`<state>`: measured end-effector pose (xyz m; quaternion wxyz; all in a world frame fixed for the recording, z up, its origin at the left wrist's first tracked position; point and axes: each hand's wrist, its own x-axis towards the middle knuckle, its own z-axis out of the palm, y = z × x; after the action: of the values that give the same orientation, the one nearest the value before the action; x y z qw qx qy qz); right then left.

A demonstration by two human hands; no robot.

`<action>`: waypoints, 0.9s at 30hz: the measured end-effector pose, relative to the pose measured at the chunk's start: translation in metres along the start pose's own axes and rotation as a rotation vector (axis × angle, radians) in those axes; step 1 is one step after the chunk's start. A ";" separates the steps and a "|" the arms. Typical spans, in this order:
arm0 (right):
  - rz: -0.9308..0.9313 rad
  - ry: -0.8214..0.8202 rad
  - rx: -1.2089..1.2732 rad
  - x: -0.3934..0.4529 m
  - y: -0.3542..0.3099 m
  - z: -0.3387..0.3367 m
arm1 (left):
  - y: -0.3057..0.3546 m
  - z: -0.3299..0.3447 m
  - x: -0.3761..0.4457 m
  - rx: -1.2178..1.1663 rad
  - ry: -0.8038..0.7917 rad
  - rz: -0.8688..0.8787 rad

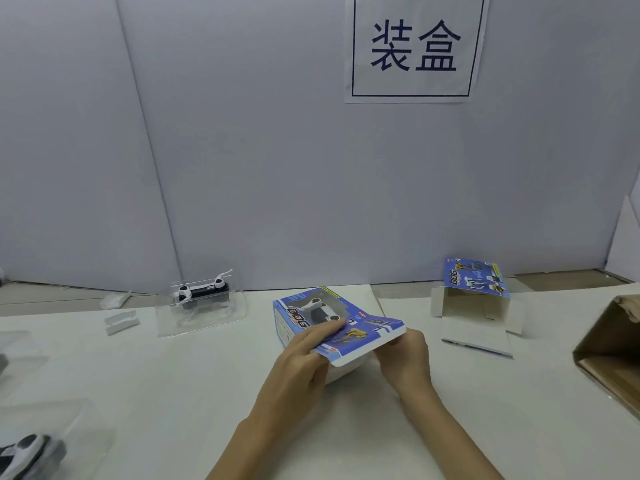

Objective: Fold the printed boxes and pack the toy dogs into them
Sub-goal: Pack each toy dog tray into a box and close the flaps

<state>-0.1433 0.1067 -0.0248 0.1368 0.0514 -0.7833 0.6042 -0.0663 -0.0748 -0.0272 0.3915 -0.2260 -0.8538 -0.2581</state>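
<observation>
A blue printed box (360,336) with a window lies in the middle of the white table, and a toy dog shows through the window. My left hand (304,358) grips its near left edge, fingers lying across the printed top. My right hand (405,358) holds the near right corner of the open flap from below. Another printed box (474,296) stands open at the back right, its white flaps spread toward me. A black and white toy dog (202,292) sits in a clear plastic tray (201,317) at the back left.
A brown cardboard carton (609,351) lies open at the right edge. Two small white plastic pieces (121,322) rest at the back left. Another toy dog (24,452) in a clear tray is at the bottom left corner. A white wall with a paper sign (414,46) stands behind.
</observation>
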 end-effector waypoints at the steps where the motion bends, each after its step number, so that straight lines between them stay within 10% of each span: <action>1: 0.001 0.030 -0.022 0.000 -0.002 -0.001 | 0.000 -0.003 0.001 0.020 -0.028 0.047; 6: -0.099 0.130 0.118 0.000 -0.017 -0.015 | -0.007 -0.018 0.007 0.125 -0.022 0.146; 15: -0.263 0.022 0.444 -0.031 -0.062 -0.014 | 0.016 -0.023 0.019 -0.469 0.304 -0.296; 27: -0.308 -0.145 0.440 -0.033 -0.069 -0.022 | 0.031 -0.025 0.025 -0.562 0.173 -0.385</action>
<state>-0.0912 0.1071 0.0354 0.1561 0.2414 -0.6239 0.7267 -0.0484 -0.0621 0.0145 0.3289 -0.1370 -0.7402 -0.5702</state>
